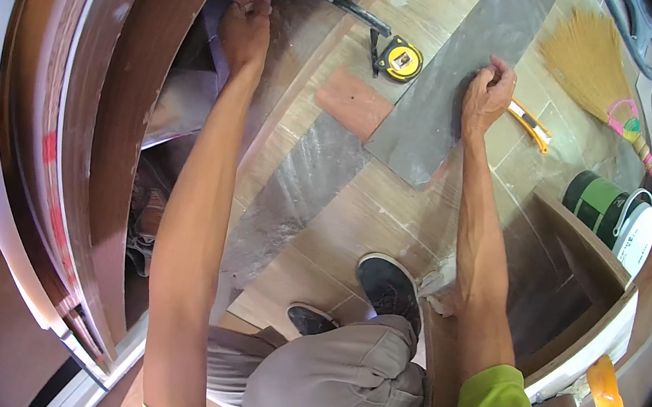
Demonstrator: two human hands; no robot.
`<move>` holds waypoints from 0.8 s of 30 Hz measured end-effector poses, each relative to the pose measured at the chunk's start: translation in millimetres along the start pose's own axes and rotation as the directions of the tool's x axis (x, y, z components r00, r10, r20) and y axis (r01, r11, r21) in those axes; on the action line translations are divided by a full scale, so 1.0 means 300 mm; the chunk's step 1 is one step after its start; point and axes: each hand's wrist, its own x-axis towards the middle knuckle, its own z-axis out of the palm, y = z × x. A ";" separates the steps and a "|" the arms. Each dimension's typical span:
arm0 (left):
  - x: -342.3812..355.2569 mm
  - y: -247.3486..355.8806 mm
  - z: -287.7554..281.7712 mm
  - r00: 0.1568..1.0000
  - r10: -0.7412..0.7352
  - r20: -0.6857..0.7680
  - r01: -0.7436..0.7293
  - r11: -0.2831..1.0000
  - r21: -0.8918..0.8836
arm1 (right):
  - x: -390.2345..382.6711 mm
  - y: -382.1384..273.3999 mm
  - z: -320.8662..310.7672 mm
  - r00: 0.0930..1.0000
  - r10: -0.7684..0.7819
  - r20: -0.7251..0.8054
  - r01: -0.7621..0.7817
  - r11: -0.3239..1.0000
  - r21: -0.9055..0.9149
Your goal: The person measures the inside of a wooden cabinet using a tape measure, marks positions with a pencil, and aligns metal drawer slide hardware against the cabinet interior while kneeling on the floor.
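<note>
The right hand [488, 93] has its fingers curled together and presses on the right edge of a grey floor plank [457, 81] that lies on the floor [356, 224]. The left hand [245, 26], also closed in a fist, rests near the door frame [122, 94]. A yellow tape measure [400, 58] lies just beside the plank's left edge.

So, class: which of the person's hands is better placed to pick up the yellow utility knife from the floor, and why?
Right. The right hand rests on the grey plank, and the utility knife lies just beside it. The left hand is far across, against the dark wooden panel, so it would probably have to cross over.
</note>
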 end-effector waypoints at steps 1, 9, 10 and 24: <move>0.030 -0.018 0.014 1.000 0.018 -0.015 -0.018 1.000 0.014 | -0.013 0.003 0.000 1.000 -0.009 0.001 0.009 1.000 -0.010; 0.277 -0.228 0.066 0.987 0.157 -0.037 -0.153 0.842 -0.517 | -0.030 -0.019 0.024 0.997 -0.078 0.019 0.079 0.995 -0.053; 0.288 -0.243 0.074 0.980 0.192 -0.043 -0.189 0.859 -0.475 | -0.028 -0.020 0.022 0.997 -0.070 0.024 0.071 0.996 -0.053; 0.246 -0.133 0.091 0.956 0.280 -0.090 -0.293 0.929 -0.227 | -0.020 -0.111 -0.088 0.997 0.042 0.064 -0.049 0.994 0.102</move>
